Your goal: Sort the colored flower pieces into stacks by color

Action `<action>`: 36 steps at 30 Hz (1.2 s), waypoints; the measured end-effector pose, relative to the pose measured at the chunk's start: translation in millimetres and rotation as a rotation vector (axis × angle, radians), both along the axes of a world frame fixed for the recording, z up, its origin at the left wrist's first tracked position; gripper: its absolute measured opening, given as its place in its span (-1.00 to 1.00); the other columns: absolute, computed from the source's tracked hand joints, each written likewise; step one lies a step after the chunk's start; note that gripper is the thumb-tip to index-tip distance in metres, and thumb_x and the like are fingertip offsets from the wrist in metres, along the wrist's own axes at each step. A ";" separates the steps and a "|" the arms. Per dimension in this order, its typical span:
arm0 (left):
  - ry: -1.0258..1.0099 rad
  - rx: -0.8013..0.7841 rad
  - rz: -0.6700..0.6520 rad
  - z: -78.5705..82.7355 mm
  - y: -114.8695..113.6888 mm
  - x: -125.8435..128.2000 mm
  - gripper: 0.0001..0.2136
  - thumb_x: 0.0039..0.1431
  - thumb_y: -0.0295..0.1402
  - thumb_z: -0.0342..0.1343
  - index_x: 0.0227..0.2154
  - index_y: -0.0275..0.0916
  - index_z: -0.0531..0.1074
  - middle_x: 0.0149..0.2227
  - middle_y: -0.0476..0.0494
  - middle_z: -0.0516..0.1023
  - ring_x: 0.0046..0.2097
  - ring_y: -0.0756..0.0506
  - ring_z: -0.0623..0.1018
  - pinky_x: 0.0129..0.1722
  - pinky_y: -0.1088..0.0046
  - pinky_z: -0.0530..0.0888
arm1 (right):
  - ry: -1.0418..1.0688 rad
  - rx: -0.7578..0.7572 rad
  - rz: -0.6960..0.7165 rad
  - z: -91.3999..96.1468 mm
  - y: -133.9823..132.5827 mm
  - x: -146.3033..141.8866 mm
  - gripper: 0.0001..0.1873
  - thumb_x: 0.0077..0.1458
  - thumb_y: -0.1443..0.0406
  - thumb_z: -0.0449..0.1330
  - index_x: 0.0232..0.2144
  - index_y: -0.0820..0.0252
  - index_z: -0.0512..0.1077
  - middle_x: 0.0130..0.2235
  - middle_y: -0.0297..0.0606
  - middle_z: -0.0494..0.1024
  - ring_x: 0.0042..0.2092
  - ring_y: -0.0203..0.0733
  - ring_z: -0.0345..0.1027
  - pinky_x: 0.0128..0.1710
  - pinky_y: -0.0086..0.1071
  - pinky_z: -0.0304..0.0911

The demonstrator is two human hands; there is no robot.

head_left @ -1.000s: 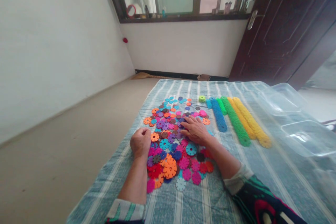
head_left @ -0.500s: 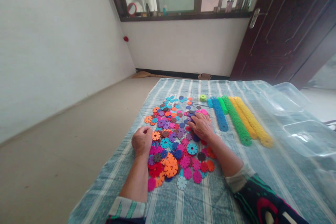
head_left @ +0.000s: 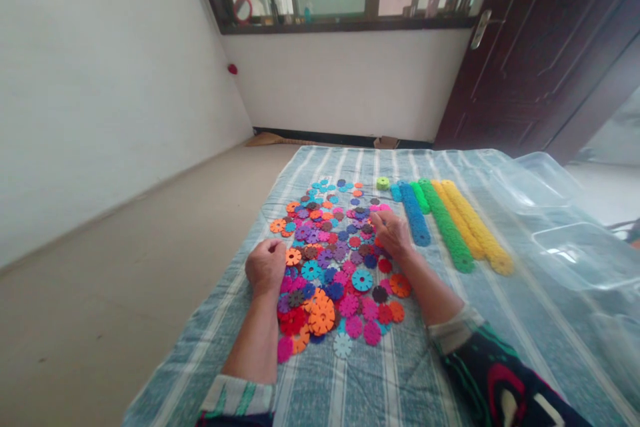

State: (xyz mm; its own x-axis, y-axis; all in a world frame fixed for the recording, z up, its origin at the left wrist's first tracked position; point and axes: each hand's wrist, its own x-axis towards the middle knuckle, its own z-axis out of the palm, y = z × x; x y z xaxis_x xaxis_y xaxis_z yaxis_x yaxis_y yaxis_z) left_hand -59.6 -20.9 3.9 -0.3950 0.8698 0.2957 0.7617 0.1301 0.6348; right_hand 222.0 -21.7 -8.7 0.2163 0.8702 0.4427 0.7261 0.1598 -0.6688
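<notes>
Multicolored notched discs point(head_left: 341, 251) crowd striped cloth point(head_left: 400, 380) near left edge | Left hand point(head_left: 265, 268), right hand point(head_left: 393, 233): fingers curled; anything pinched indiscernible

Notched round discs point(head_left: 341, 251), orange, pink, purple, blue, red; mostly flat, many overlapping, spread across striped cloth point(head_left: 410, 380).

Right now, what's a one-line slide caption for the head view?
Left hand and right hand at opposite edges of scattered notched discs, single-color disc rows alongside on a striped cloth.
</notes>
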 end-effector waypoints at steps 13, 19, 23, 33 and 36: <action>0.007 -0.033 0.023 2.7 3.9 -0.7 -0.79 -0.04 -0.30 0.08 -0.38 -0.21 0.58 -0.38 -0.07 0.60 -0.34 -0.11 0.51 -0.33 0.44 0.36 | -0.485 0.111 0.598 13.4 -27.9 -59.4 -0.82 0.19 0.20 0.12 -0.33 0.16 0.46 -0.24 -0.23 0.49 -0.14 -0.20 0.32 -0.09 -0.33 0.14; 0.012 -0.034 0.022 1.2 4.3 -2.1 -0.78 -0.04 -0.29 0.08 -0.37 -0.21 0.58 -0.36 -0.07 0.60 -0.33 -0.11 0.51 -0.32 0.44 0.37 | -0.449 0.161 0.625 13.5 -28.9 -60.2 -0.80 0.21 0.19 0.09 -0.30 0.16 0.45 -0.21 -0.23 0.49 -0.11 -0.20 0.30 -0.08 -0.33 0.14; -0.002 -0.031 0.012 1.3 3.3 -2.1 -0.78 -0.04 -0.29 0.07 -0.38 -0.21 0.57 -0.36 -0.07 0.60 -0.32 -0.12 0.52 -0.32 0.45 0.37 | -0.438 0.118 0.462 9.9 -27.6 -59.1 -0.79 0.20 0.17 0.11 -0.32 0.18 0.45 -0.21 -0.18 0.49 -0.07 -0.12 0.27 -0.04 -0.23 0.12; -0.007 -0.003 -0.011 -1.1 -0.7 -1.4 -0.79 -0.02 -0.31 0.06 -0.39 -0.21 0.57 -0.37 -0.08 0.61 -0.32 -0.09 0.53 -0.32 0.48 0.37 | -0.409 0.082 0.598 9.1 -35.4 -65.9 -0.84 0.17 0.21 0.15 -0.29 0.14 0.47 -0.13 -0.18 0.48 -0.02 -0.15 0.29 -0.01 -0.25 0.16; -0.011 -0.005 -0.013 -1.5 -2.3 -1.0 -0.79 -0.01 -0.31 0.04 -0.39 -0.22 0.56 -0.37 -0.08 0.61 -0.32 -0.08 0.53 -0.31 0.48 0.37 | -0.387 0.073 0.604 10.5 -36.5 -66.1 -0.85 0.18 0.22 0.14 -0.28 0.15 0.46 -0.12 -0.18 0.48 -0.02 -0.14 0.30 -0.01 -0.24 0.17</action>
